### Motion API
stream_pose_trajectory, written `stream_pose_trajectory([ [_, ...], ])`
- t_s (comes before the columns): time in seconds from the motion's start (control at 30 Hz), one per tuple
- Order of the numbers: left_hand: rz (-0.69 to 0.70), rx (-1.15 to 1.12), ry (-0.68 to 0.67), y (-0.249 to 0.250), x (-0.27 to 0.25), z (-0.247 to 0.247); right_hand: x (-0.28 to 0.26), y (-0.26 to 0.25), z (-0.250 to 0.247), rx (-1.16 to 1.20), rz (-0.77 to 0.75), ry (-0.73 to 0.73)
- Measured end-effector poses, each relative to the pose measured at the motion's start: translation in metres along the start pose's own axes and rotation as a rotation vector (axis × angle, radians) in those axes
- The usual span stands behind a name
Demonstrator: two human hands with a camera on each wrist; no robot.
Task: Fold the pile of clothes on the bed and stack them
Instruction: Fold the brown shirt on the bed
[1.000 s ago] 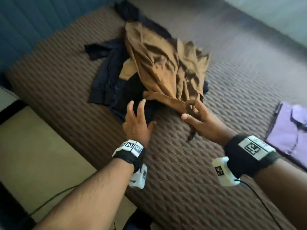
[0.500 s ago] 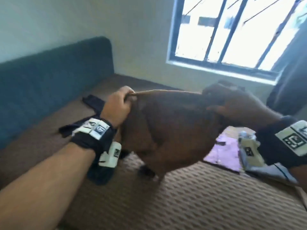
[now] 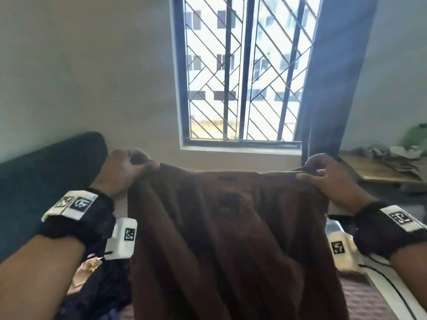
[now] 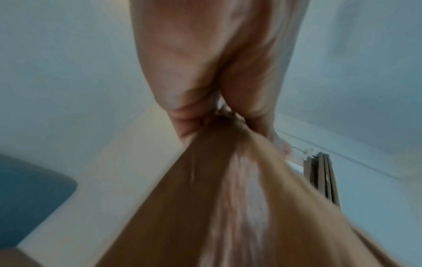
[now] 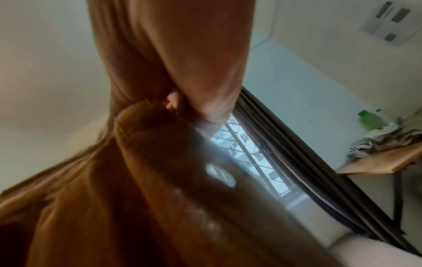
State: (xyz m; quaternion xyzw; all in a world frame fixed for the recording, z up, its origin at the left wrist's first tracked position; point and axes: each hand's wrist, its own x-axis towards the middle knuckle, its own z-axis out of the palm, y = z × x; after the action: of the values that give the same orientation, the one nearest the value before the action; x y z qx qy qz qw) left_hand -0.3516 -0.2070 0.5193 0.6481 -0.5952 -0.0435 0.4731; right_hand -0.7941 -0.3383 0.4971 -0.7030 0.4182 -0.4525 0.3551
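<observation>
Left grip: the left hand (image 3: 126,168) clenched one top corner of the brown garment (image 3: 231,239), fingers curled round the bunched cloth.
Dark clothes (image 3: 101,287): heaped on the bed (image 3: 362,303) below the left forearm, at the garment's left edge.
Brown garment: held up off the bed, stretched between both hands, hanging down in front of the window (image 3: 242,72).
Right grip: the right hand (image 3: 323,175) pinched the other top corner, thumb over the hem.
Counter (image 3: 381,172): far right by the wall, cluttered.
</observation>
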Motion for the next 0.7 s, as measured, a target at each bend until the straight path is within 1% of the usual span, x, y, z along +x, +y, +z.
stream_pose_trajectory([
  [0.07, -0.114, -0.149, -0.298, -0.03, -0.015, 0.006, -0.005, 0.01, 0.0, -0.052, 0.106, -0.081],
  [0.1, -0.169, -0.184, -0.416, -0.049, -0.025, 0.012, -0.011, 0.02, 0.004, -0.126, 0.147, -0.138],
  [0.17, -0.23, -0.118, -0.53, -0.081, -0.04, 0.027, -0.026, 0.04, 0.014, -0.333, 0.168, -0.262],
  [0.2, -0.246, -0.054, -0.545, -0.099, -0.049, 0.037, -0.037, 0.052, 0.02, -0.415, 0.163, -0.307],
  [0.23, -0.255, 0.015, -0.516, -0.113, -0.057, 0.046, -0.045, 0.057, 0.027, -0.472, 0.15, -0.344],
  [0.3, -0.283, 0.128, -0.4, -0.137, -0.076, 0.062, -0.059, 0.074, 0.039, -0.525, 0.177, -0.423],
  [0.33, -0.319, 0.162, -0.335, -0.144, -0.084, 0.068, -0.063, 0.08, 0.045, -0.559, 0.224, -0.48],
  [0.4, -0.394, 0.16, -0.223, -0.149, -0.096, 0.077, -0.069, 0.09, 0.056, -0.615, 0.326, -0.569],
  [0.43, -0.403, 0.158, -0.18, -0.147, -0.101, 0.082, -0.072, 0.095, 0.063, -0.61, 0.357, -0.568],
  [0.47, -0.397, 0.158, -0.143, -0.142, -0.105, 0.088, -0.075, 0.099, 0.067, -0.599, 0.385, -0.515],
  [0.53, -0.373, 0.146, -0.107, -0.133, -0.111, 0.103, -0.086, 0.103, 0.079, -0.563, 0.42, -0.354],
  [0.6, -0.366, 0.068, -0.12, -0.118, -0.118, 0.125, -0.106, 0.101, 0.097, -0.452, 0.453, -0.177],
  [0.63, -0.373, -0.013, -0.16, -0.107, -0.125, 0.137, -0.117, 0.102, 0.107, -0.293, 0.485, -0.1],
  [0.7, -0.414, -0.277, -0.268, -0.078, -0.141, 0.164, -0.137, 0.099, 0.132, 0.266, 0.598, 0.003],
])
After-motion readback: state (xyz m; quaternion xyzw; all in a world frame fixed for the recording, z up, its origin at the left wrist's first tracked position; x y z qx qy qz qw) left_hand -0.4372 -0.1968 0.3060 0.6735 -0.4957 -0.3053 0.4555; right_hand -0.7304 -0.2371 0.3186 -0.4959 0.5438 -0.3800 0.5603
